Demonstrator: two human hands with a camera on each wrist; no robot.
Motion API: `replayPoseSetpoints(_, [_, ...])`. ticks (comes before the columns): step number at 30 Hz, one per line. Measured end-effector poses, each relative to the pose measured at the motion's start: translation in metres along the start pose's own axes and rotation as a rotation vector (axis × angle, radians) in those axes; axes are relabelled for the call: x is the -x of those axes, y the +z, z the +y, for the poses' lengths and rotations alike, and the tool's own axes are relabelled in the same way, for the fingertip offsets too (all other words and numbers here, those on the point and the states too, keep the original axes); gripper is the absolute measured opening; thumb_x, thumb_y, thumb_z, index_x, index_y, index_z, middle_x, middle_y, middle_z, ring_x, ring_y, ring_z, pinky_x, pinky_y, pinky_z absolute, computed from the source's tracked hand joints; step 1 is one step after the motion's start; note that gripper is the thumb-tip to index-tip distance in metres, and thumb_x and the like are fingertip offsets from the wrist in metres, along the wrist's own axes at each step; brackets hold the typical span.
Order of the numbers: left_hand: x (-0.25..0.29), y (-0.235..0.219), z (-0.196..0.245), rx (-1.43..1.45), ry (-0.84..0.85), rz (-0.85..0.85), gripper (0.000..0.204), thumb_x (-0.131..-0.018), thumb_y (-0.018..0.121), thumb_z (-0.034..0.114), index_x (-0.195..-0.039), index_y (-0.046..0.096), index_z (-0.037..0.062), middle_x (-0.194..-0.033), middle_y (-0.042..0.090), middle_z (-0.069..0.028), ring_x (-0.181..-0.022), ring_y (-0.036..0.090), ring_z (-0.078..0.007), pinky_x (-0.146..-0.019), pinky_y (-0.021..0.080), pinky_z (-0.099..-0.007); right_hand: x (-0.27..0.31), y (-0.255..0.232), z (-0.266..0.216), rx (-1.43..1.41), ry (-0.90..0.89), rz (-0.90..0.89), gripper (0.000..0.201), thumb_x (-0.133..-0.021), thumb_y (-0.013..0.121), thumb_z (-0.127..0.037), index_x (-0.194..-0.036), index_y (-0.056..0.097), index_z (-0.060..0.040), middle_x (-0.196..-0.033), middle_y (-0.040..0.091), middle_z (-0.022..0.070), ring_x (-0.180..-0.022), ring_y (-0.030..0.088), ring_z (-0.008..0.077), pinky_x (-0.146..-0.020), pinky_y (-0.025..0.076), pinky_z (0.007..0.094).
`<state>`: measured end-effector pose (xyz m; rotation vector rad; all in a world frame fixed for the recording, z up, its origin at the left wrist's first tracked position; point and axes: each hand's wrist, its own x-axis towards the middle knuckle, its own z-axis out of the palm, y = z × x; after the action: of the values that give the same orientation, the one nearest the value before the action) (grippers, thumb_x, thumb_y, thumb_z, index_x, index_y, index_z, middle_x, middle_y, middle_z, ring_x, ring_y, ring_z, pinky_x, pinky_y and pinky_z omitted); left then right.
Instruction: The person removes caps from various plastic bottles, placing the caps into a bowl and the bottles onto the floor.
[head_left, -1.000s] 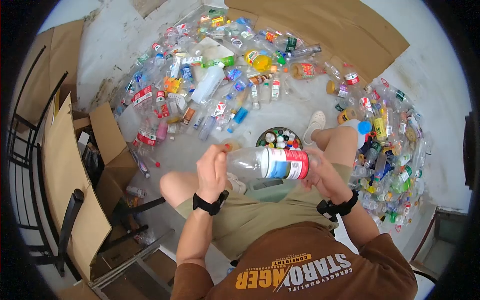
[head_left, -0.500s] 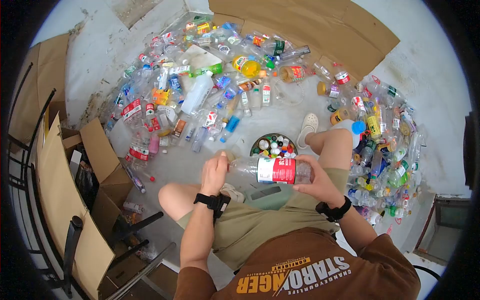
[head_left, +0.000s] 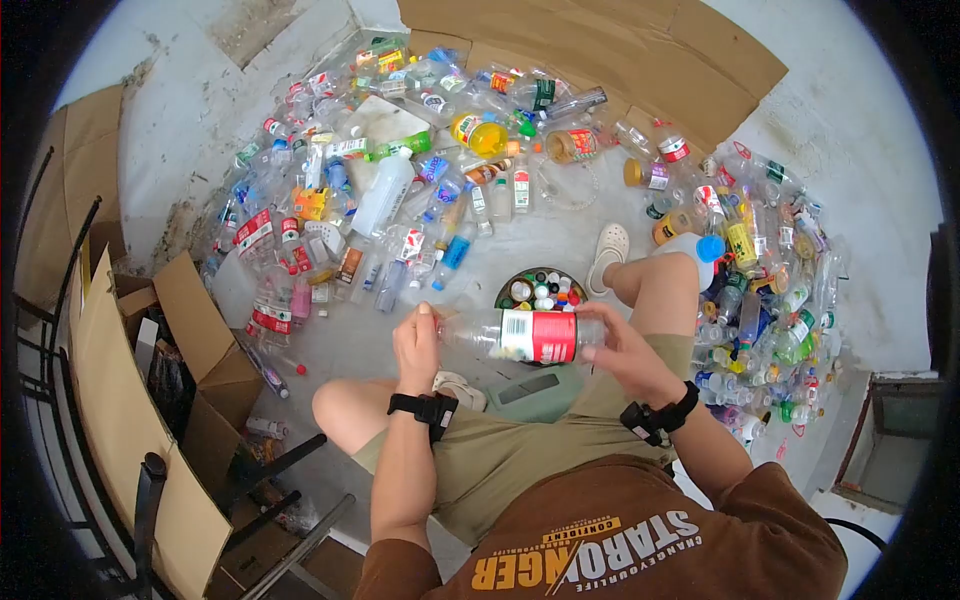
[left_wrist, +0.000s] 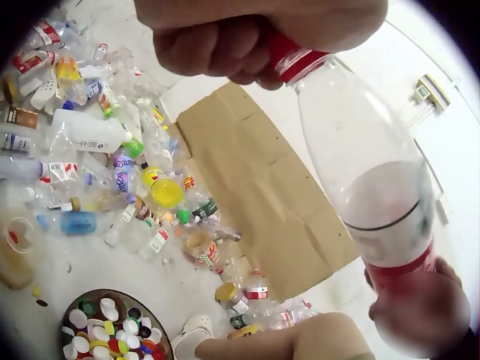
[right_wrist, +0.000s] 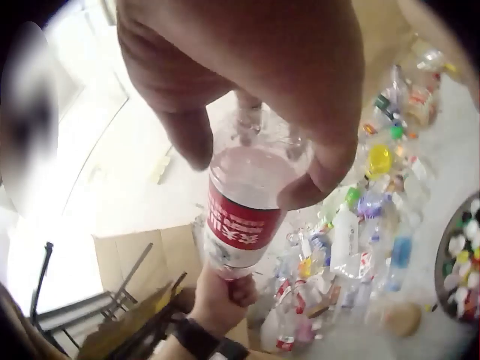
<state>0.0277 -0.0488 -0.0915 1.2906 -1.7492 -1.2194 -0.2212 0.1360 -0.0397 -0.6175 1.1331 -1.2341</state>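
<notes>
- Head: above the lap point(head_left: 530, 445), facing down and forward; the widest view and the farthest off, spanning floor point(head_left: 530, 252) from left box point(head_left: 205, 325) to right heap point(head_left: 775, 300).
- Left wrist: close by the left grip point(left_wrist: 262, 34), facing far, past the bottle point(left_wrist: 360, 142) to cardboard point(left_wrist: 255, 199).
- Right wrist: close behind the right grip point(right_wrist: 262, 67), facing left along the bottle.
- All three share both grips, bottle, tray point(right_wrist: 443, 259) and left heap point(right_wrist: 345, 236).

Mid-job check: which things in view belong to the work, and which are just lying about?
Part of the job:
red-labelled bottle, its base in the right hand
its red cap, gripped by the left hand
probably the tray of loose caps and the heaped bottles

Apparently just lying about:
flat cardboard sheet
open cardboard box
black metal frame
</notes>
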Motion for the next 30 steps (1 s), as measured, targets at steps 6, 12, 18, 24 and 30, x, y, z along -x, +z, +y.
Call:
replayPoseSetpoints(6, [0.001, -0.004, 0.019, 0.307, -0.415, -0.188, 0.044, -0.099, 0.042, 0.034, -0.074, 0.056, 0.0001, -0.059, 0.047, 0.0002, -0.054, 0.043, -0.0084, -0.051, 0.034, -0.0263, -0.004, 0.010, -0.005, 0.419, -0.359, 0.031, 0.060, -0.083, 0.066, -0.005, -0.136, 0.039, -0.0112, -0.136, 0.038, 0.0080, -0.127, 0.042, 0.0229, -0.101, 0.043, 0.0380])
replayPoseSetpoints(12, [0.007, -0.002, 0.013, 0.250, -0.020, -0.045, 0.038, -0.100, 0.044, 0.031, -0.073, 0.055, 0.0053, -0.059, 0.045, 0.0027, -0.050, 0.038, -0.0049, -0.045, 0.028, -0.0227, -0.006, -0.021, 0.009, -0.475, 0.270, -0.088, 0.057, -0.088, 0.064, -0.015, -0.138, 0.038, -0.0110, -0.132, 0.045, 0.0088, -0.112, 0.056, 0.0230, -0.095, 0.047, 0.0359])
replayPoseSetpoints(18, [0.005, -0.008, 0.011, 0.344, -0.261, -0.074, 0.036, -0.099, 0.045, 0.028, -0.073, 0.056, 0.0050, -0.059, 0.046, 0.0023, -0.051, 0.039, -0.0043, -0.046, 0.030, -0.0227, -0.002, 0.001, 0.002, 0.106, -0.137, -0.009, 0.055, -0.087, 0.064, -0.011, -0.137, 0.039, -0.0095, -0.133, 0.045, 0.0099, -0.109, 0.057, 0.0218, -0.092, 0.047, 0.0342])
replayPoseSetpoints(24, [0.006, -0.009, 0.017, 0.374, -0.250, -0.075, 0.033, -0.099, 0.047, 0.027, -0.076, 0.056, 0.0048, -0.059, 0.046, 0.0033, -0.051, 0.039, -0.0041, -0.046, 0.030, -0.0213, -0.004, 0.005, -0.007, -0.279, 0.054, 0.085, 0.060, -0.083, 0.065, -0.009, -0.137, 0.039, -0.0091, -0.133, 0.046, 0.0103, -0.116, 0.052, 0.0207, -0.093, 0.047, 0.0353])
replayPoseSetpoints(30, [0.008, -0.009, 0.016, 0.325, -0.050, 0.013, 0.029, -0.098, 0.048, 0.023, -0.077, 0.055, 0.0047, -0.060, 0.046, 0.0035, -0.053, 0.040, -0.0041, -0.047, 0.031, -0.0205, -0.007, -0.001, 0.003, -0.202, 0.087, 0.014, 0.058, -0.087, 0.063, -0.009, -0.139, 0.036, -0.0095, -0.134, 0.043, 0.0111, -0.116, 0.052, 0.0213, -0.090, 0.050, 0.0362])
